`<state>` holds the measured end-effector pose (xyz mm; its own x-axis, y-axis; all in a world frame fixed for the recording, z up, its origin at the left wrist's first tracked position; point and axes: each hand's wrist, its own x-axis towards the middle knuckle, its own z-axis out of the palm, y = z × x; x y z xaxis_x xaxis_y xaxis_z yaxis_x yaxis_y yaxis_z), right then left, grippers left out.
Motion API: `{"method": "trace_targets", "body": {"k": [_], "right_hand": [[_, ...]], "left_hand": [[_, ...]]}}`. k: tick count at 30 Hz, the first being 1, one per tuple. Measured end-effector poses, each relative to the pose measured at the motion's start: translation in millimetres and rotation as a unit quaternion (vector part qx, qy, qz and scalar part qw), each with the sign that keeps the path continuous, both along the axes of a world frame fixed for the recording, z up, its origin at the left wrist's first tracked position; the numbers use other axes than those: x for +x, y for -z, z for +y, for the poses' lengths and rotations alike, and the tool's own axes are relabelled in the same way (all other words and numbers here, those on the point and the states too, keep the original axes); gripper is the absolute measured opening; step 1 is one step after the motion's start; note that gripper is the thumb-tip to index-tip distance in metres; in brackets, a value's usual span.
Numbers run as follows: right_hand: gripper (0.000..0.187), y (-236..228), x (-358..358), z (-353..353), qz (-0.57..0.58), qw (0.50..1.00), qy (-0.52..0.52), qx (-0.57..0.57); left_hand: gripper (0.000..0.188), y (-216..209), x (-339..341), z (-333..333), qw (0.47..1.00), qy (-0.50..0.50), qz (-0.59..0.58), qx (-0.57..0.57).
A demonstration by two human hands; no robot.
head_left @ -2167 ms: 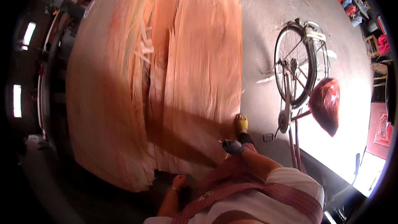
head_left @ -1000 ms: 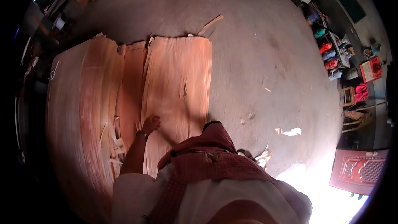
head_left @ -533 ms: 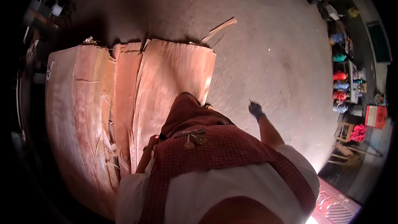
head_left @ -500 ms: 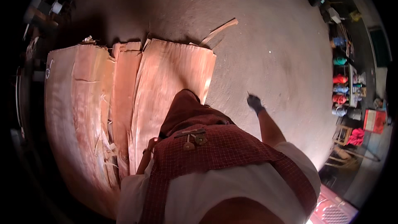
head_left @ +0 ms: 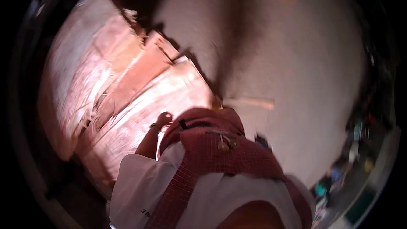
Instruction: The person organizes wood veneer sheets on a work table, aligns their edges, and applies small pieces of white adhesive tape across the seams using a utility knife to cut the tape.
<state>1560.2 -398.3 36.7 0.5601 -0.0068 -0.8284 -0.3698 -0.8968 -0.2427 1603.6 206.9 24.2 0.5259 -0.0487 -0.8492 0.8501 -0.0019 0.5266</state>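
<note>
Lower centre of frame: apron (head_left: 233, 161) nearest, view just swung round beside wood sheets (head_left: 165, 91).
Left hand (head_left: 164, 119) half-curled against the sheets, blurred, can't tell if gripping; gloved right hand (head_left: 261, 140) mostly behind apron, state can't tell. Sheets now slant across left side, apparently not being handled during the turn; wood strip (head_left: 250, 103), right of centre, now sits nearer.

The left forearm (head_left: 147, 145) extends forward beside the torso (head_left: 237, 191), its bare left hand (head_left: 165, 118) blurred and seemingly curled; the dark-gloved right hand (head_left: 261, 140) shows only partly past the torso, its grip indiscernible.
</note>
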Motion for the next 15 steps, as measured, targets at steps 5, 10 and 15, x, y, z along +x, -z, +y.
{"method": "trace_targets", "body": {"k": [5,10,15], "right_hand": [[0.039,2.6,155.3,-73.9,0.042,0.999,0.005,0.011],[0.035,16.4,417.6,-132.1,0.038,0.995,-0.091,-0.030],[0.032,10.3,699.8,-81.6,0.022,0.977,-0.207,-0.048]], "left_hand": [[0.023,-93.0,216.9,-98.4,0.942,0.176,-0.229,0.173],[0.025,-68.7,311.9,-129.5,0.933,0.012,-0.232,0.275],[0.016,-14.3,275.2,-138.2,0.912,0.172,-0.025,0.371]]}}
